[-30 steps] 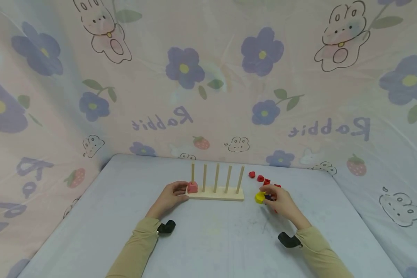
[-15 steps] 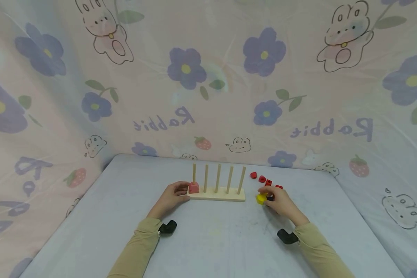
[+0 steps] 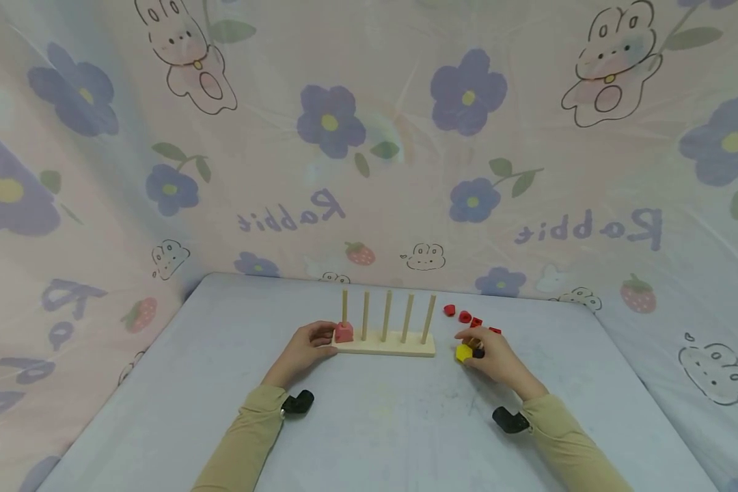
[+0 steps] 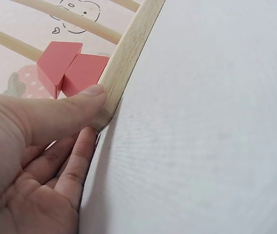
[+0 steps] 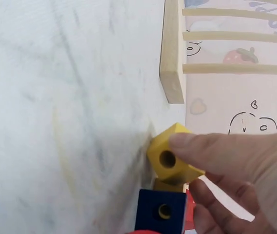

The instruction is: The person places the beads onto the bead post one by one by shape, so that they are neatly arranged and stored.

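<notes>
A pale wooden peg board [image 3: 384,345] with several upright pegs stands on the table. Two pink blocks [image 4: 60,61] sit stacked on its leftmost peg. My left hand [image 3: 304,352] grips the board's left end, thumb [image 4: 92,95] on the front edge and fingers round the end. To the right of the board, my right hand [image 3: 495,355] pinches a yellow hexagonal block [image 3: 464,353], its thumb on the face that has a round hole. A dark blue block [image 5: 161,210] with a hole stands beside the yellow one, and part of a second yellowish block [image 5: 167,185] shows between them.
Several red blocks lie behind and around the right hand, among them one red block [image 3: 449,310] at the back. A patterned cloth [image 3: 381,171] rises behind the white table [image 3: 369,424]. Each wrist carries a black camera mount [image 3: 510,420].
The right hand has shifted slightly about the yellow block, and the dark blue block shows less behind it. The left hand stays on the board's end.
</notes>
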Tool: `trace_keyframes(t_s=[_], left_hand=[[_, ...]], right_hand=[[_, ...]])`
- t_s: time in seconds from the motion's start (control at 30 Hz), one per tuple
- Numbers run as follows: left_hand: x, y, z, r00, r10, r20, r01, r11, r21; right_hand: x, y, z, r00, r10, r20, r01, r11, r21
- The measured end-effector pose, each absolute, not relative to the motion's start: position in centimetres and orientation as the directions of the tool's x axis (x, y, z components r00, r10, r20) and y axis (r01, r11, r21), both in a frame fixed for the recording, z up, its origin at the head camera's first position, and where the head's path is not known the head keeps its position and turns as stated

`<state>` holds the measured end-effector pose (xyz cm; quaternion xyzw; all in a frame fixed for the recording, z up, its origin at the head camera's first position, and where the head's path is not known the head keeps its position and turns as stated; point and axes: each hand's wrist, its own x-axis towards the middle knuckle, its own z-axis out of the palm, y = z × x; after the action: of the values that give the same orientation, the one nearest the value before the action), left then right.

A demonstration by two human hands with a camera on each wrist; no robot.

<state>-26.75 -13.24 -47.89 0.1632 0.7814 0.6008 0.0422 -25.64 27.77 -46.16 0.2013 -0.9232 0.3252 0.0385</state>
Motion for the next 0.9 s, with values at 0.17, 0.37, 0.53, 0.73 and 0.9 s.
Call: trace_keyframes(t_s=[0.17,0.37,0.53,0.73,0.9], left_hand=[[-26.3,-13.2,-47.2,-0.944,0.309,0.115,0.192,0.229,0.954],[-26.9,-13.2,-48.2,-0.946,0.299,0.122,0.196,0.230,0.953],[-28.0,-13.2,-49.9,-0.951,0.281,0.127,0.194,0.229,0.954],[-28.4,-13.4,-50.4,-0.956,0.267,0.120,0.184,0.228,0.956],[-28.4,-13.4,-50.4,-0.957,0.263,0.123,0.188,0.239,0.953]], right_hand=[[-25.5,27.5,-46.4,-0.917,-0.347,0.195,-0.393,0.710,-0.584],[-25.6,27.3,-46.4,-0.916,-0.366,0.164,-0.392,0.728,-0.562],[-25.6,27.4,-46.3,-0.914,-0.380,0.143,-0.392,0.734,-0.555],[-25.7,27.4,-46.2,-0.912,-0.390,0.129,-0.392,0.733,-0.557],[-25.7,27.4,-46.1,-0.901,-0.415,0.128,-0.413,0.725,-0.552]])
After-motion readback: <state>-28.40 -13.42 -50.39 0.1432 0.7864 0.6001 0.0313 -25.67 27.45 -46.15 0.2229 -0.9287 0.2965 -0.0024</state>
